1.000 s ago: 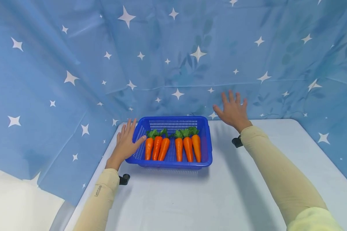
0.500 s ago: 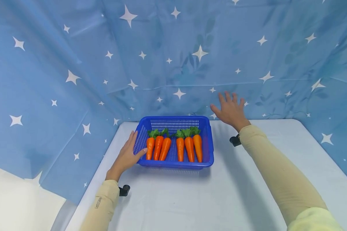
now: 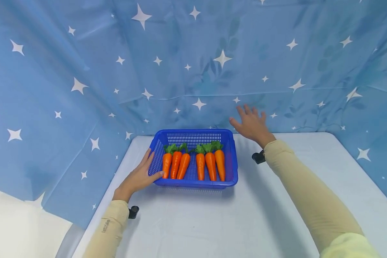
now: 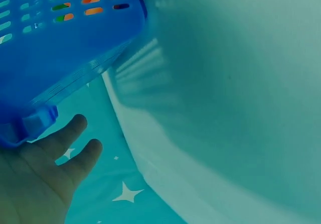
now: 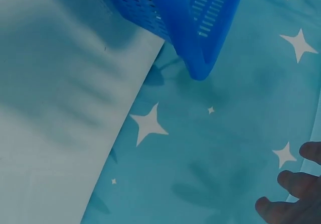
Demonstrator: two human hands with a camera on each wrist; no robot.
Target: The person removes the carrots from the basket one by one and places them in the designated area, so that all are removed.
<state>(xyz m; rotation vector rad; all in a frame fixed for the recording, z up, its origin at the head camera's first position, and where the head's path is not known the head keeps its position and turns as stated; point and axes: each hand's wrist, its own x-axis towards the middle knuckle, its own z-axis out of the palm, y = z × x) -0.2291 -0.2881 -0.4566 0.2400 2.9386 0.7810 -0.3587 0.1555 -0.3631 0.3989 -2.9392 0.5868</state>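
Left hand [image 3: 138, 177] lies flat against the left short wall of the blue basket [image 3: 193, 134], fingers [image 3: 147, 159] straight along the wall, thumb hooked at the near-left corner by the rim. In the left wrist view the palm [image 4: 30, 184] sits under and beside the basket's corner lip [image 4: 37, 123], fingers relaxed, not wrapped round anything. So the left hand touches the basket, released, with no real grasp.

Basket sits at the far middle of the white tabletop [image 3: 245, 215], long axis running left to right, back wall close to the backdrop. Six toy carrots [image 3: 193, 165] lie inside in two groups of three, tips toward the person, green tops toward the back.

Right hand [image 3: 253, 123] hovers past the far-right corner of the basket, apart from it, fingers spread and straight, holding nothing. The basket lies to the left of and below these fingers. In the right wrist view only fingertips [image 5: 296, 184] show at the lower right, with the basket corner [image 5: 200, 58] well apart up-left. The left hand is the nearer one.

The tabletop is plain and smooth. A blue star-print cloth [image 3: 84, 71] hangs behind and on both sides.
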